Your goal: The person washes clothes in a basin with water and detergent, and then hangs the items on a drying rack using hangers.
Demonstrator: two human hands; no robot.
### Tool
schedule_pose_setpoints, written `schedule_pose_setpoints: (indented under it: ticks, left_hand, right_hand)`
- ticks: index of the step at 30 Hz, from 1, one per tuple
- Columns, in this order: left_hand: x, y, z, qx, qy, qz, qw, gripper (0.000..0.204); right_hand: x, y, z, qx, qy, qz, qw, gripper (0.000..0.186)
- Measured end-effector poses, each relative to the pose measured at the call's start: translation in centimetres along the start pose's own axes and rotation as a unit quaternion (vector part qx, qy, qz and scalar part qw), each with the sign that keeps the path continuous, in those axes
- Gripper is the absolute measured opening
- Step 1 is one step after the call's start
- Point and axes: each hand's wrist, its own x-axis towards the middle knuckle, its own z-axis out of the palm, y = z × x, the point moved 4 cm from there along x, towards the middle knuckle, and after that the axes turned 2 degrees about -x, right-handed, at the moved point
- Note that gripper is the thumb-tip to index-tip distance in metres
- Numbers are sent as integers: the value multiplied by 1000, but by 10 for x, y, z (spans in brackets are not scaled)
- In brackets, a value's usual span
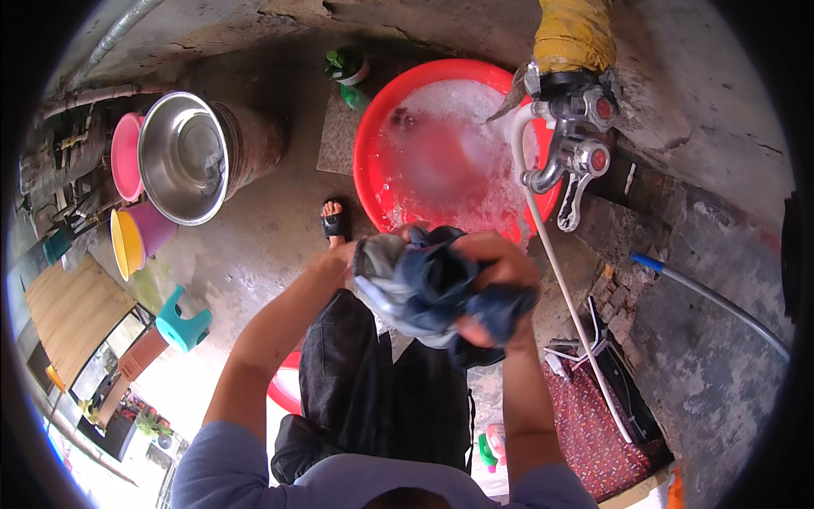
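Note:
A bunched dark navy and grey garment [432,288] is held up in both of my hands, in front of the red basin [373,170] of foamy water. My left hand [354,253] grips it from the left side, its fingers mostly hidden behind the cloth. My right hand [500,263] is closed on the right part of the bundle, slightly blurred.
Metal taps [585,153] on a yellow-wrapped pipe [573,34], a pale hose [555,280] and a blue-tipped tube [721,305] are at right. A steel bowl [161,161], plastic tubs [127,246] and a teal stool [182,327] stand left. A patterned board [593,416] lies lower right.

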Motion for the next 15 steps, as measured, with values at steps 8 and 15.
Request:
schedule_pose_setpoints:
  ticks: [8,15]
  left_hand:
    - [9,2,-13,-417,262,198,847,27]
    - [-23,91,2,239,208,467,825,44]
  right_hand:
    - [-59,9,4,-46,290,64,954,26]
    - [-36,106,-11,459,233,327,793,31]
